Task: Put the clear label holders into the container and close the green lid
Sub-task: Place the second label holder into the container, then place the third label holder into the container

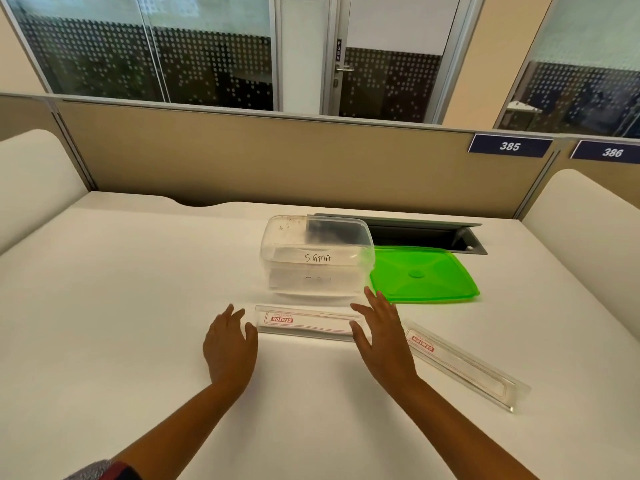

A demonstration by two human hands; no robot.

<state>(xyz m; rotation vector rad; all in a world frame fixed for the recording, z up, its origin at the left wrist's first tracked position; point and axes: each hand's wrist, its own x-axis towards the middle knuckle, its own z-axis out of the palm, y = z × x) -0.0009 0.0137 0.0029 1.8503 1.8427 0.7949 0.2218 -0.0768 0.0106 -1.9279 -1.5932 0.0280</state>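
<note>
Both relaxed, empty hands, left [230, 341] and right [382, 336], flank one long clear plastic label holder [308, 322]; clear tub [317, 259] stands lidless, flat green lid [424, 278] beside it.

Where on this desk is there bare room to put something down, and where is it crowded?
Bare: the wide stretch of desk left of the container and left hand, and the near edge between the forearms. Crowded: centre-right, with the green lid, both label holders and the right hand.

desk: white [138, 306], with an open grey cable hatch [433, 233]
partition: beige panel [277, 157], number plates 385 [509, 146] and 386 [612, 152]
behind: dotted glass walls [156, 57], door [391, 53] marked PUSH
</note>
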